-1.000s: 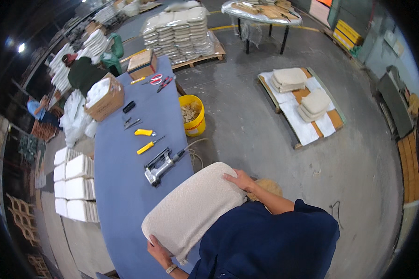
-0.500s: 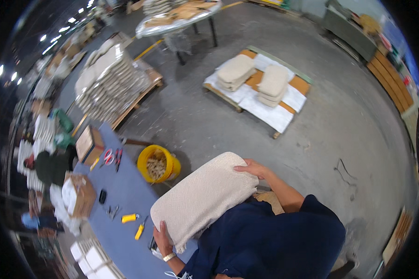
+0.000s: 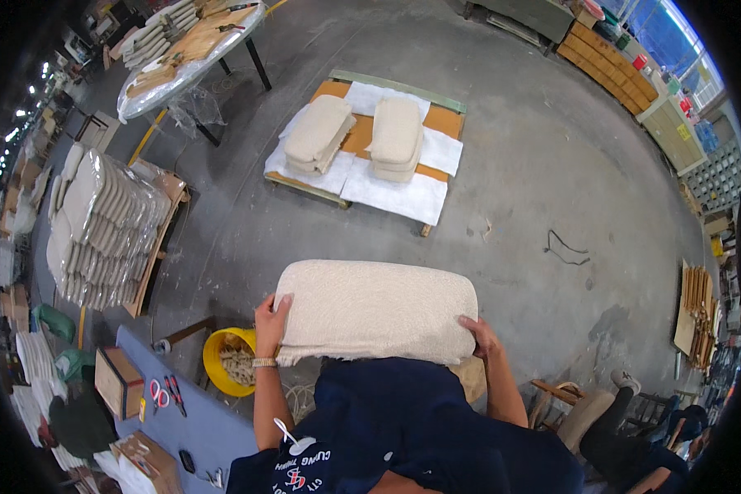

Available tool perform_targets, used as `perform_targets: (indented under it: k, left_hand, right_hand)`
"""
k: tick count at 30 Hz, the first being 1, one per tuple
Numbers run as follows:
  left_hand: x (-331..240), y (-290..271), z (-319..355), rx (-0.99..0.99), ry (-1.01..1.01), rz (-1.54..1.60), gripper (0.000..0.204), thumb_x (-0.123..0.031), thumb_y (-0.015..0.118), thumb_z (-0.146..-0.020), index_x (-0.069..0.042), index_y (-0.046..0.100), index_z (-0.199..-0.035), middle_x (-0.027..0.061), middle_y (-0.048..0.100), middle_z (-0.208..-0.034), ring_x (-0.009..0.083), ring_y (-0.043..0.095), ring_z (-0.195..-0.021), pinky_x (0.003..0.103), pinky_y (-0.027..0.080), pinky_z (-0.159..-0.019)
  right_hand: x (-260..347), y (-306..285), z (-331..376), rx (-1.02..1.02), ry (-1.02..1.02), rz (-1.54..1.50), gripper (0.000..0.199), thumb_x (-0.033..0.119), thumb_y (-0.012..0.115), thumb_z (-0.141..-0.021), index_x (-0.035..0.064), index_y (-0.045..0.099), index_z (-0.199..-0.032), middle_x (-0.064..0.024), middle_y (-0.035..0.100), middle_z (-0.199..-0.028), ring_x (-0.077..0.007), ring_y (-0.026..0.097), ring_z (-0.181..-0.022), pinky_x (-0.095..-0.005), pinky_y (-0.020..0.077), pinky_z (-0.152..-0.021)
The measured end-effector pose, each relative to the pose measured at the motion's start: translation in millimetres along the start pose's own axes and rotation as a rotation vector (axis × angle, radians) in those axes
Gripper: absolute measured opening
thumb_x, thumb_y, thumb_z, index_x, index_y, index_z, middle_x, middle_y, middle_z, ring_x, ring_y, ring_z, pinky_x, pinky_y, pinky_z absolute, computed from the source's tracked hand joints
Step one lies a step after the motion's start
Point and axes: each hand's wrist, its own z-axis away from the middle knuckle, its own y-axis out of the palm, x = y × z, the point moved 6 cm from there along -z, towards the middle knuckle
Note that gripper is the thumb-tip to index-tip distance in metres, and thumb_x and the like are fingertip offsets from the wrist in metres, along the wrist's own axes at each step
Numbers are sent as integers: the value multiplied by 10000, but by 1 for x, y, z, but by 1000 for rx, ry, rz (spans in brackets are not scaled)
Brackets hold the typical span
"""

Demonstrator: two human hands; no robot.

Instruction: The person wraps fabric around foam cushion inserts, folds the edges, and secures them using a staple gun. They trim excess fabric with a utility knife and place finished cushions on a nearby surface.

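A wide cream fabric-covered cushion [image 3: 379, 309] with rounded far corners is held level in front of my body. Its near edge looks frayed. My left hand [image 3: 272, 323] grips the left end, thumb on top and a watch on the wrist. At the right end my right hand [image 3: 479, 336] holds on in the same way. The undersides of both hands' grips are hidden beneath the cushion. Ahead on the floor is a pallet [image 3: 445, 123] with white sheets, bearing a left cushion stack [image 3: 317, 136] and a right cushion stack [image 3: 396, 136].
A yellow bucket [image 3: 214, 362] of scraps stands beside the blue-grey table [image 3: 169, 428], which holds scissors [image 3: 159, 393] and pliers [image 3: 175, 397]. Plastic-wrapped cushions [image 3: 107, 222] rise at far left. A black strap [image 3: 566, 249] lies on the floor; another person [image 3: 642, 445] is at lower right.
My body has turned right, away from the table. The cushion has gone from slanted to nearly level across my front, still in both hands, and the pallet now lies straight ahead.
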Motion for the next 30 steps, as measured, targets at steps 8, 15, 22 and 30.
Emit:
perform_targets:
  k: [8,15,22,30]
  left_hand:
    - [47,29,-211,-156,-89,1,567,-349,720,-935,53,633,-1325,230,687,-1284,313,655,-1187,384,482,-1026]
    - [145,26,-249,212,-214,-158,567,-410,697,-928,36,651,-1274,226,734,-1149,370,718,-1044,412,553,-923]
    - [217,-39,-212,319,-264,-569,416,-399,585,-956,-34,744,-1077,226,741,-986,397,723,-956,473,558,-815]
    - [155,-74,-273,302,-70,-648,332,-322,541,-997,-36,710,-1008,206,738,-964,336,726,-843,465,563,-735]
  right_hand:
    - [16,101,-91,-196,-222,-188,589,190,710,-932,-27,491,-1434,-173,660,-1276,-321,670,-1139,-437,562,-975]
    - [29,169,-187,-548,-269,-423,548,105,723,-900,-11,501,-1388,-178,654,-1242,-319,666,-1110,-467,581,-890]
    - [78,164,-278,-683,-332,-643,562,105,704,-907,68,477,-1419,-176,617,-1309,-363,660,-1136,-582,601,-858]
    - [195,183,-438,-648,-376,-862,639,73,702,-906,182,444,-1480,-74,575,-1399,-310,601,-1232,-526,577,-861]
